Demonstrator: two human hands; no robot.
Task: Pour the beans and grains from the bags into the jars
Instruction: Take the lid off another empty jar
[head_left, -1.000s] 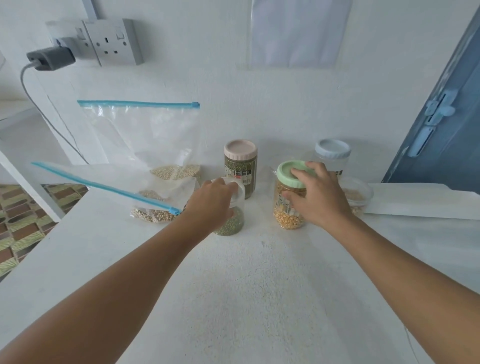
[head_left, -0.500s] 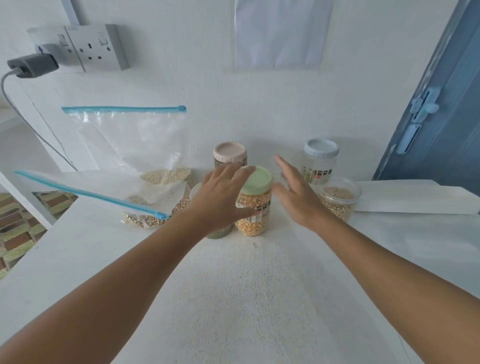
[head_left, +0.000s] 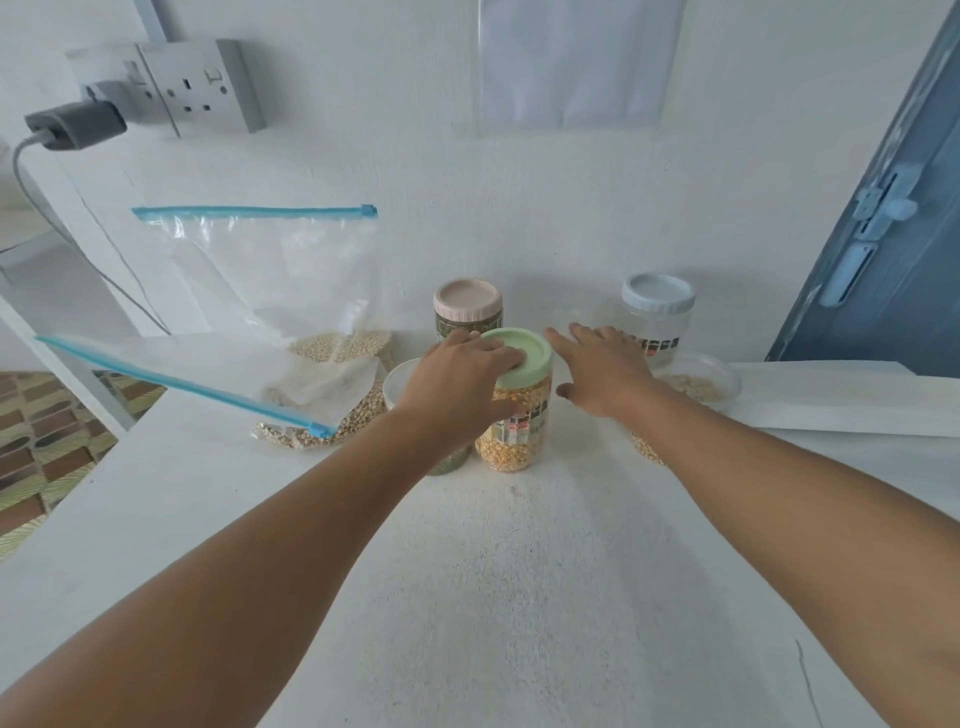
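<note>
Left grip (head_left: 457, 379) is curling over the green lid (head_left: 519, 353) of the yellow-pea jar (head_left: 514, 421) at frame centre, fingers on the lid top, thumb against the wall. Right grip (head_left: 602, 369) is hovering just beside the jar, fingers straight, holding nothing. Both forearms are reaching forward over the white surface (head_left: 519, 571). Judged rigid, smooth plastic, moderately heavy with its fill; taking hold around the wall below the lid is advisable. Zip bags of grain (head_left: 322, 395) are lying at left.
</note>
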